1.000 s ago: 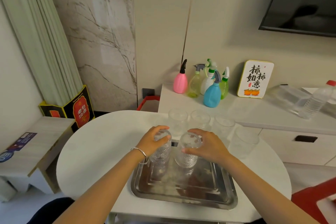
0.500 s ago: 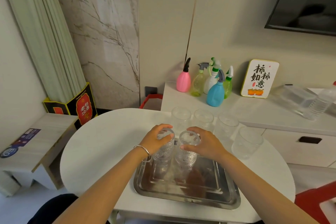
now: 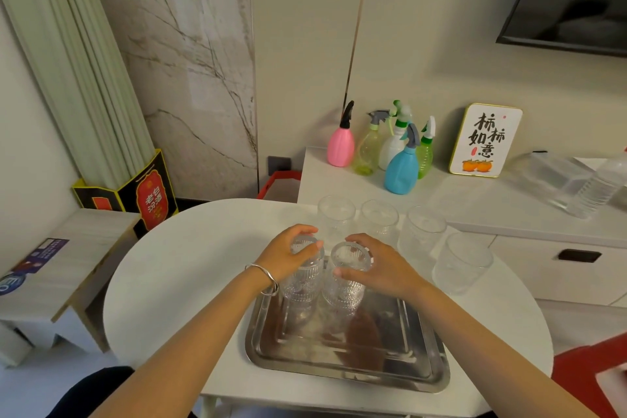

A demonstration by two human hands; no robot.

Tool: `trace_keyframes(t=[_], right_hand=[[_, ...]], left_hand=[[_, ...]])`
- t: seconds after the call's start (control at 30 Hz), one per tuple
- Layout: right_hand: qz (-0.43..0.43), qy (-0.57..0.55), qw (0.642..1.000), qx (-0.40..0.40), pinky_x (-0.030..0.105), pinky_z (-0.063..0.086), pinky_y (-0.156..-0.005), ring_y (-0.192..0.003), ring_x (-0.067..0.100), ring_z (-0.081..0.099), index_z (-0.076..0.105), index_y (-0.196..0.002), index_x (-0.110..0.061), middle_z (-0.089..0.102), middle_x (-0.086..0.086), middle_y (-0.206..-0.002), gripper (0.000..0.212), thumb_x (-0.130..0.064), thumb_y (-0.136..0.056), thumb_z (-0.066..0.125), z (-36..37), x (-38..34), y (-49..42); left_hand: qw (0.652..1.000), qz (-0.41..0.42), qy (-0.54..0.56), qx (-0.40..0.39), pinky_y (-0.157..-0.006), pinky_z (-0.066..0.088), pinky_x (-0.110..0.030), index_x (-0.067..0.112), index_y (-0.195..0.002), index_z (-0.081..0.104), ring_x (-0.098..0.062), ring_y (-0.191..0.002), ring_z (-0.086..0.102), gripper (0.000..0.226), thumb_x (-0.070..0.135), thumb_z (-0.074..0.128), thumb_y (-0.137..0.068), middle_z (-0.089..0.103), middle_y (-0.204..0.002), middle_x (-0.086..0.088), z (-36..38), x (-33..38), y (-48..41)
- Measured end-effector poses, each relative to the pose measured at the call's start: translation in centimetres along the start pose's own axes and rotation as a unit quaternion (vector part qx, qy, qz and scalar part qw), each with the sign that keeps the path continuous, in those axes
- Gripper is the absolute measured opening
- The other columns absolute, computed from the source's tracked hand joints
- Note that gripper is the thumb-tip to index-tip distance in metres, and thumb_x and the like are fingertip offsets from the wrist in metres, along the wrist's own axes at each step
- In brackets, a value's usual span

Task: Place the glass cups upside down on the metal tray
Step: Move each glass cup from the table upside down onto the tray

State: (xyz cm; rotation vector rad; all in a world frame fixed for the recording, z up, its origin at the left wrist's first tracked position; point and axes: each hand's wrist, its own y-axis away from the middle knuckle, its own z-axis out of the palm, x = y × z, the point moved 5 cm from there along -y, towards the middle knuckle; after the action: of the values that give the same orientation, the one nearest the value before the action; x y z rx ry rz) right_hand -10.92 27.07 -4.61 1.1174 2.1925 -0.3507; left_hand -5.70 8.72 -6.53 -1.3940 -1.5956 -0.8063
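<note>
A shiny metal tray lies on the round white table in front of me. Two ribbed glass cups stand base-up at the tray's far edge, side by side. My left hand grips the left cup from above. My right hand holds the right cup at its upper rim. Several more clear glass cups stand upright on the table behind and right of the tray, such as one at the back and one at the right.
A white sideboard behind the table carries several coloured spray bottles, a framed sign, a clear plastic box and a water bottle. A low wooden bench stands left. A red chair is at the lower right.
Both hands stay on the two inverted cups. The cups have sunk slightly toward the tray floor. The view has shifted a little.
</note>
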Motion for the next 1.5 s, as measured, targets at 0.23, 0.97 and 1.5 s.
trace_keyframes(t=[0.23,0.97,1.5], right_hand=[[0.059,-0.191,0.978,0.052,0.027,0.054,-0.078,-0.096,0.012,0.063,0.054,-0.118,-0.027,0.063,0.000,-0.115,0.038,-0.051,-0.088,0.052,-3.0,1.3,-1.3],[0.074,-0.366,0.925,0.067,0.021,0.057,-0.069,-0.100,0.013,0.066,0.044,-0.130,-0.024,0.062,-0.002,-0.120,0.065,-0.055,-0.075,0.059,-7.5,1.4,-1.9],[0.030,-0.316,0.940,0.124,0.030,0.053,-0.074,-0.090,0.019,0.066,0.055,-0.101,-0.027,0.068,0.004,-0.103,0.063,-0.046,-0.048,0.083,-13.9,-0.4,4.9]], left_hand=[[0.998,0.007,-0.059,0.034,-0.090,0.038,-0.027,0.028,-0.129,0.040,-0.013,-0.113,0.043,0.062,0.046,0.067,-0.076,0.042,-0.136,0.001,-0.8,2.1,-4.6],[0.994,0.051,-0.064,0.072,-0.070,0.043,-0.017,0.043,-0.111,0.046,0.001,-0.091,0.053,0.072,0.070,0.070,-0.049,0.052,-0.103,0.021,-3.4,9.6,-8.6],[0.995,0.068,-0.006,-0.067,-0.099,0.037,-0.024,0.031,-0.129,0.042,-0.006,-0.122,0.043,0.078,0.069,0.059,-0.063,0.045,-0.133,0.013,3.1,10.2,-1.9]])
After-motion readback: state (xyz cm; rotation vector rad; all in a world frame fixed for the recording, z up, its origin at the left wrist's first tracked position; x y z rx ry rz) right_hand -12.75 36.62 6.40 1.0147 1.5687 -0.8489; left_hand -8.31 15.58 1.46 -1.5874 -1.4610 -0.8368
